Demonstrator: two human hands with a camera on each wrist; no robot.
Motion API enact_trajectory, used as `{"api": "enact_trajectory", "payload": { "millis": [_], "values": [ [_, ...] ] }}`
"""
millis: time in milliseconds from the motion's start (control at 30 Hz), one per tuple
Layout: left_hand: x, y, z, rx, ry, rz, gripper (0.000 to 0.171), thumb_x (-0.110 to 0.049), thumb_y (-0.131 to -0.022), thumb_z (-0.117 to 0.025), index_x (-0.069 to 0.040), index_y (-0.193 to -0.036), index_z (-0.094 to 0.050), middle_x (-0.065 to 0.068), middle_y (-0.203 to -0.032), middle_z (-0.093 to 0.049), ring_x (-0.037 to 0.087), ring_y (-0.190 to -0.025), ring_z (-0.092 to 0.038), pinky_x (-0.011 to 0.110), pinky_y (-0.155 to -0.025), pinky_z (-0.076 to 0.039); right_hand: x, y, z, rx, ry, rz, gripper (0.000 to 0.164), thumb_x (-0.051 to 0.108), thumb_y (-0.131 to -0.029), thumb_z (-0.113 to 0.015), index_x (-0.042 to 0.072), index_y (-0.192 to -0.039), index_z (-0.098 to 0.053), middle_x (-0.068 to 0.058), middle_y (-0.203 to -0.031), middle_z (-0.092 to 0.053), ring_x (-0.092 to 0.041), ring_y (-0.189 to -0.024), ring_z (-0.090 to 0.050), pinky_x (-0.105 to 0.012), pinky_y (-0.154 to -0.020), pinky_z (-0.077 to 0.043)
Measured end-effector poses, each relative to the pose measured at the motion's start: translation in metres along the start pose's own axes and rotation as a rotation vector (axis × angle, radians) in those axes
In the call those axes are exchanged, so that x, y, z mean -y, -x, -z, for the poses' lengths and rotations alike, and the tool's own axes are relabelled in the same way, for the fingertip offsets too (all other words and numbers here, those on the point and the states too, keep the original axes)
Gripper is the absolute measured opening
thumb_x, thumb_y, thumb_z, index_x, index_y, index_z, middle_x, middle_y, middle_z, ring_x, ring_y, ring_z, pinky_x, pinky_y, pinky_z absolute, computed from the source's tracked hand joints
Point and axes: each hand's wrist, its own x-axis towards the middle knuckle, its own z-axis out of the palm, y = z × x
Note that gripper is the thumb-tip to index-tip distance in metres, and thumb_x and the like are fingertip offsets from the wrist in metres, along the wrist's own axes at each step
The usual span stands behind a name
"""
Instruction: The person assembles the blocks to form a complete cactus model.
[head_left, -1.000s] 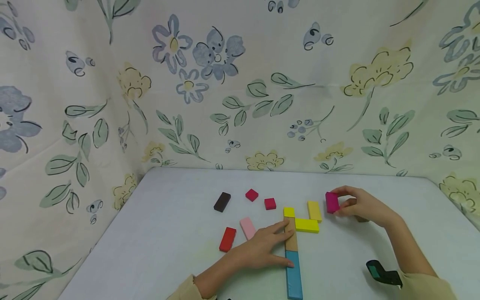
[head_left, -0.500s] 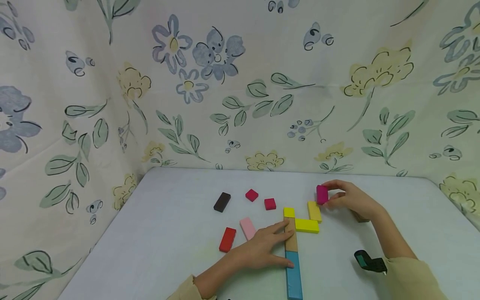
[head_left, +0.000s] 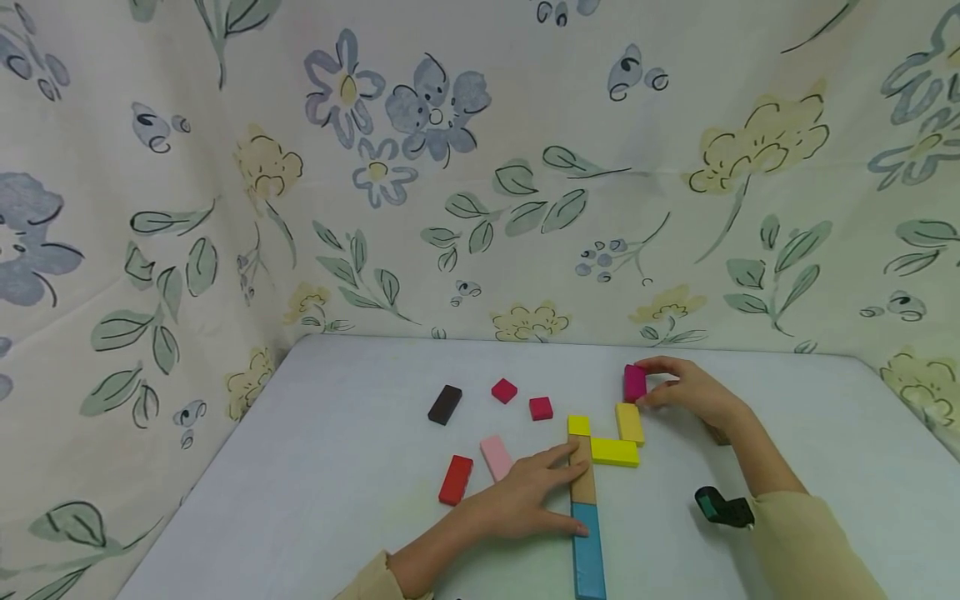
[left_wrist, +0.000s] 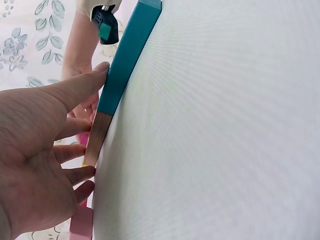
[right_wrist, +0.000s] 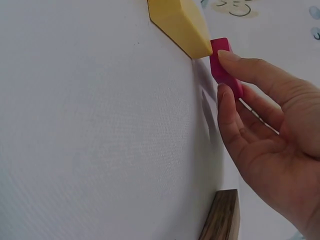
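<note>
**Left hand (head_left: 521,492) rests spread, right hand (head_left: 693,393) pinches a magenta rectangular block (head_left: 634,383)**

On the left part of the white table (head_left: 285,508) lies a black rectangular block (head_left: 445,404), placed slantwise, and nearer to the person a red rectangular block (head_left: 455,480). Just to the right of the red one is a pale pink rectangular block (head_left: 495,456), its near end covered by the left hand in the head view. Farther back there are two small crimson blocks, a turned one (head_left: 504,391) and a straighter one (head_left: 540,408), well apart from the hands.

The left hand holds nothing in its grip: the fingers are stretched and spread, with tips at the tan wooden block (head_left: 582,487) and the thumb on the long blue block (head_left: 588,562). These two lie end to end, and a small yellow block (head_left: 577,425) meets the far end of the tan one. From its side a bright yellow rectangular block (head_left: 615,452) goes out to the right; a pale yellow rectangular block (head_left: 630,423) stands at that block's far edge, near its right end.

The magenta block is at the far end of the pale yellow one – whether it already rests on the table, I cannot tell. The right hand grips it between thumb and fingers. Under the right wrist, partly hidden, is a dark brown wooden block (right_wrist: 222,217) – then, beside the sleeve (head_left: 810,542), a black device (head_left: 723,507).
</note>
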Motion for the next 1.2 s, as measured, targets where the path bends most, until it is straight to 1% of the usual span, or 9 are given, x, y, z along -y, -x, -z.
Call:
{"api": "enact_trajectory", "payload": {
  "millis": [200, 333, 533, 600, 733, 800, 900, 1067, 1200],
  "values": [
    [0.000, -0.001, 0.000, -0.001, -0.004, -0.007, 0.082, -0.049, -0.097, -0.074, -0.025, -0.165, -0.037, -0.007, -0.176, -0.019, 0.019, -0.160, -0.027, 0.047, -0.124, -0.035, -0.005, -0.003, 0.000, -0.012, 0.001, -0.012, 0.078, 0.021, -0.090, -0.082, -0.001, -0.155, -0.044, -0.033, -0.158, -0.037, -0.051, -0.130, -0.046, -0.057, -0.103, -0.052],
    [-0.001, -0.001, 0.001, -0.002, -0.010, -0.011, 0.081, -0.049, -0.097, -0.074, -0.025, -0.165, -0.037, -0.006, -0.176, -0.020, 0.019, -0.160, -0.027, 0.046, -0.124, -0.036, -0.008, -0.005, -0.001, -0.016, 0.001, -0.007, 0.078, 0.020, -0.091, -0.081, 0.000, -0.156, -0.043, -0.032, -0.160, -0.035, -0.049, -0.129, -0.047, -0.055, -0.101, -0.052],
    [0.000, 0.000, 0.001, 0.002, 0.000, -0.005, 0.082, -0.049, -0.097, -0.074, -0.025, -0.165, -0.037, -0.006, -0.176, -0.020, 0.020, -0.160, -0.027, 0.046, -0.124, -0.036, -0.008, -0.006, -0.002, -0.007, -0.020, -0.049, 0.080, 0.025, -0.093, -0.080, 0.004, -0.159, -0.041, -0.031, -0.164, -0.029, -0.049, -0.132, -0.045, -0.062, -0.105, -0.048],
    [0.000, 0.000, 0.001, 0.003, 0.001, -0.005, 0.082, -0.049, -0.097, -0.074, -0.025, -0.165, -0.037, -0.006, -0.176, -0.019, 0.020, -0.160, -0.027, 0.046, -0.124, -0.036, -0.007, -0.005, -0.002, -0.007, -0.029, -0.062, 0.079, 0.027, -0.094, -0.079, 0.005, -0.160, -0.040, -0.030, -0.163, -0.030, -0.047, -0.132, -0.045, -0.058, -0.104, -0.049],
    [0.000, 0.000, 0.001, 0.005, 0.001, -0.007, 0.082, -0.049, -0.097, -0.074, -0.025, -0.165, -0.037, -0.006, -0.177, -0.019, 0.020, -0.160, -0.027, 0.046, -0.124, -0.036, -0.007, -0.004, -0.002, -0.018, -0.045, -0.055, 0.077, 0.029, -0.097, -0.075, 0.002, -0.160, -0.039, -0.031, -0.159, -0.036, -0.041, -0.126, -0.048, -0.040, -0.095, -0.053],
    [-0.001, 0.000, 0.001, 0.005, -0.002, -0.009, 0.082, -0.049, -0.097, -0.074, -0.025, -0.166, -0.037, -0.006, -0.177, -0.019, 0.020, -0.160, -0.026, 0.047, -0.124, -0.036, -0.008, -0.004, -0.003, -0.032, -0.049, -0.052, 0.076, 0.028, -0.098, -0.074, 0.000, -0.159, -0.039, -0.032, -0.157, -0.038, -0.041, -0.125, -0.049, -0.035, -0.092, -0.053],
    [-0.001, 0.000, 0.001, 0.002, -0.005, -0.010, 0.081, -0.050, -0.097, -0.074, -0.025, -0.165, -0.037, -0.006, -0.177, -0.019, 0.019, -0.160, -0.026, 0.047, -0.124, -0.035, -0.010, -0.005, -0.005, -0.052, -0.051, -0.055, 0.075, 0.028, -0.099, -0.074, -0.002, -0.158, -0.039, -0.034, -0.157, -0.038, -0.043, -0.128, -0.048, -0.037, -0.095, -0.054],
    [-0.002, 0.000, 0.000, -0.001, -0.015, -0.013, 0.081, -0.049, -0.097, -0.074, -0.025, -0.165, -0.038, -0.006, -0.176, -0.020, 0.020, -0.159, -0.027, 0.048, -0.124, -0.036, -0.012, -0.007, -0.008, -0.059, -0.044, -0.065, 0.074, 0.029, -0.099, -0.074, -0.001, -0.158, -0.040, -0.034, -0.158, -0.036, -0.047, -0.132, -0.046, -0.049, -0.103, -0.052],
    [-0.002, 0.000, 0.001, -0.002, -0.014, -0.013, 0.081, -0.049, -0.097, -0.074, -0.024, -0.165, -0.037, -0.006, -0.176, -0.020, 0.020, -0.159, -0.027, 0.048, -0.124, -0.035, -0.011, -0.008, -0.009, -0.056, -0.031, -0.055, 0.074, 0.030, -0.098, -0.075, -0.001, -0.157, -0.042, -0.033, -0.157, -0.038, -0.045, -0.129, -0.048, -0.045, -0.099, -0.053]
  ]
}}
